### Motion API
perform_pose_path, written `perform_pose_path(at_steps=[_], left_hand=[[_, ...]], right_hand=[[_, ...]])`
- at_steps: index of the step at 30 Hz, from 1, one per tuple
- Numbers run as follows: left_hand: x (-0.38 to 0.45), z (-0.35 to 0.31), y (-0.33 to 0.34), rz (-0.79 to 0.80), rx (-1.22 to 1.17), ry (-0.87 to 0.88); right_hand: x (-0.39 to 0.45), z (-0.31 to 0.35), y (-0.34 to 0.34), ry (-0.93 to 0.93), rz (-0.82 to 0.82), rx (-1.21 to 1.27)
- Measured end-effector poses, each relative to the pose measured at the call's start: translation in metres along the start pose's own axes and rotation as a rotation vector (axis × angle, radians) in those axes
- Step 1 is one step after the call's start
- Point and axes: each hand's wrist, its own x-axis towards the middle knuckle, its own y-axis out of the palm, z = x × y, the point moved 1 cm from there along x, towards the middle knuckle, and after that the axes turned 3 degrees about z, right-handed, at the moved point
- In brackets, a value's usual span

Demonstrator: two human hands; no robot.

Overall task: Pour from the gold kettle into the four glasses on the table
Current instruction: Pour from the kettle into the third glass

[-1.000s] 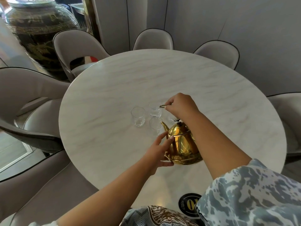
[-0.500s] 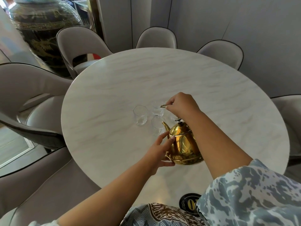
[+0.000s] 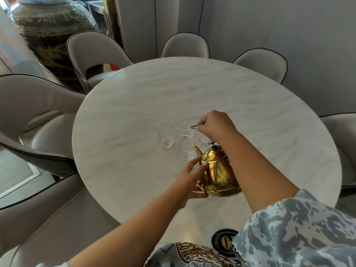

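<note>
The gold kettle (image 3: 216, 172) leans forward over the round marble table (image 3: 134, 105), its spout beside the nearest glass (image 3: 186, 152). My right hand (image 3: 214, 125) is closed around the kettle's thin handle, above the lid knob. My left hand (image 3: 189, 180) presses the kettle's left side, thumb under its base. Two more clear glasses stand to the left (image 3: 166, 138) and behind (image 3: 186, 129). A fourth glass (image 3: 204, 140) shows only partly beneath my right hand. I cannot see any liquid flowing.
Padded grey chairs (image 3: 185, 46) ring the table on all sides. A large dark ornate jar (image 3: 50, 33) stands at the back left. A black and gold round disc (image 3: 223, 240) lies at the table's near edge, close to my patterned sleeve.
Both hands and the kettle keep almost the same pose; only the view has shifted slightly.
</note>
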Motion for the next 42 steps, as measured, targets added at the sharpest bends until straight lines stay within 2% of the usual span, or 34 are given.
perform_pose_path(at_steps=[30,36,42], left_hand=[[0.0,0.003,-0.002,-0.006,0.028,0.006],[0.002,0.005,-0.006,-0.019,0.078,0.043],[0.003,0.005,-0.01,-0.034,0.148,0.067]], right_hand=[[-0.007,-0.001,-0.001,0.003,-0.017,0.011],[-0.021,-0.011,-0.001,-0.002,-0.092,0.068],[-0.041,-0.025,0.007,0.008,-0.199,0.237]])
